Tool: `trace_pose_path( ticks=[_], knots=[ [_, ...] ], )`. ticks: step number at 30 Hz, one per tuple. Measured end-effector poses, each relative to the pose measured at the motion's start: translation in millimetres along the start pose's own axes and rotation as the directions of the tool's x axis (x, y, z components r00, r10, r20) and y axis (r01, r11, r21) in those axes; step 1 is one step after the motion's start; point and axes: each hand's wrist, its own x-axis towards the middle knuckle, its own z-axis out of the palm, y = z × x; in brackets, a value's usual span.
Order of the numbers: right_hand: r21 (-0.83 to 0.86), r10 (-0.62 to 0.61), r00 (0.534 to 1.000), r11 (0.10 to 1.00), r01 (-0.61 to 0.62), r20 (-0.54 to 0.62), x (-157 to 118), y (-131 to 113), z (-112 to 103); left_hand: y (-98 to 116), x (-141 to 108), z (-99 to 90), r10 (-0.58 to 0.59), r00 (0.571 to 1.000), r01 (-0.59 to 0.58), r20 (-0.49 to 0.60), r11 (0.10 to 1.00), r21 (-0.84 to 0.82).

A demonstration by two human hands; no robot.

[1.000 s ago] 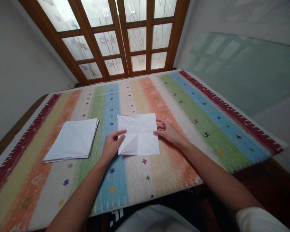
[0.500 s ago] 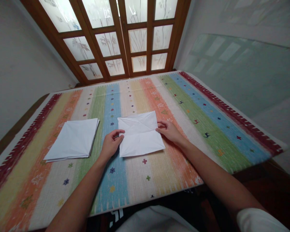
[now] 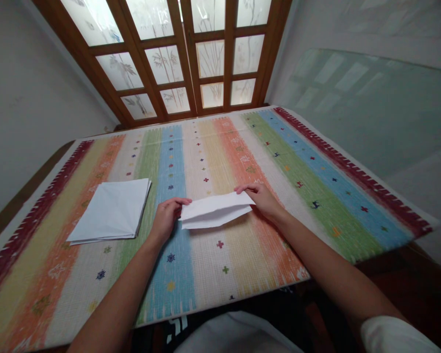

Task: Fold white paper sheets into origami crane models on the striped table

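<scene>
Head view: a folded paper (image 3: 216,212) held at both ends

The folded paper is white, long and thin. It lies near the middle of a striped cloth (image 3: 206,279), over the pale and orange stripes, just right of the blue stripe. Its top layer puffs up a little.

The left hand (image 3: 165,220) is at the paper's left end. Its fingers (image 3: 177,201) lie close together, right at the paper's corner. The right hand (image 3: 260,200) is at the other end, with its fingers (image 3: 244,188) spread a bit over the top corner. I cannot tell if either hand is pinching the paper tight. A hand at each end looks like a good way to keep the paper straight and stop it from sliding.

To the left of the left hand sits a neat stack of white paper (image 3: 110,212). It may be set there to stay out of the way of the hands. The cloth covers a worktop (image 3: 33,184) with a brown edge. Past it is a window (image 3: 169,54) with a wood frame and frosted panes with plant pictures.
</scene>
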Motion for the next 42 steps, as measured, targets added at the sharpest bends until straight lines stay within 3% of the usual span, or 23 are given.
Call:
trace_pose_path(
  ticks=[3,8,17,24,26,29,32,36,39,42],
  knots=[
    [-0.019,-0.025,0.999,1.000,0.024,-0.027,0,0,0,5,-3,1.2,-0.009,1.000,0.009,0.016,1.000,-0.022],
    [0.012,0.012,0.999,1.000,-0.011,-0.039,0,-3,2,9,-6,2.0,0.041,0.999,-0.044,0.020,0.980,0.192],
    [-0.018,0.011,1.000,1.000,-0.011,-0.026,-4,-7,1,8,-6,2.6,0.090,0.995,-0.094,0.033,0.977,0.192],
    [-0.008,0.020,0.998,1.000,-0.021,-0.061,-3,-6,2,7,-7,1.8,0.064,0.995,-0.078,0.072,0.974,0.215],
    [-0.017,0.019,0.997,1.000,-0.020,-0.068,-3,-6,2,8,-7,2.3,0.082,0.990,-0.103,0.115,0.977,0.186],
    [-0.015,0.036,0.998,0.999,-0.036,-0.048,-3,-6,2,9,-9,3.6,0.051,0.963,-0.092,0.266,0.985,0.145],
    [-0.005,0.018,1.000,1.000,-0.018,-0.021,-5,-7,5,11,-14,6.0,-0.061,0.889,-0.001,0.453,0.991,0.135],
    [-0.075,-0.055,0.992,0.995,0.064,0.113,-9,-14,9,17,-25,10.7,-0.077,0.821,-0.010,0.565,0.989,0.149],
    [-0.129,-0.100,0.943,0.981,0.147,0.316,-11,-21,7,23,-32,12.8,0.001,0.813,-0.154,0.583,0.965,0.214],
    [-0.168,-0.119,0.898,0.964,0.207,0.423,-13,-27,3,27,-34,12.5,0.084,0.816,-0.295,0.572,0.911,0.287]
  ],
)
